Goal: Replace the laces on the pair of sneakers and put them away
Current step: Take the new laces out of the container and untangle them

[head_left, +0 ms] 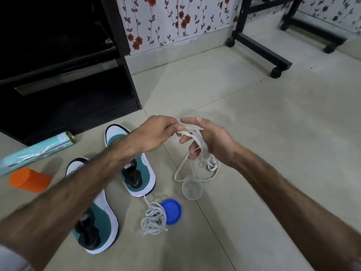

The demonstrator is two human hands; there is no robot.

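Two white and teal sneakers stand on the tiled floor, one [134, 169] farther and one [99, 222] nearer, partly under my left forearm. Neither shows a lace. My left hand [156, 135] pinches one end of a flat white lace [203, 151]. That lace is looped over the spread fingers of my right hand [203, 137], and its slack hangs down toward the floor. A bundle of round white laces [154, 218] lies on the floor near the farther sneaker's heel.
A clear plastic cup [192, 189] stands under the hanging lace, with its blue lid [172, 211] beside the bundle. An orange container [29, 179] and a foil-wrapped roll [37, 151] lie at left. A black cabinet [64, 79] stands behind; a black wheeled stand [261, 47] is at far right.
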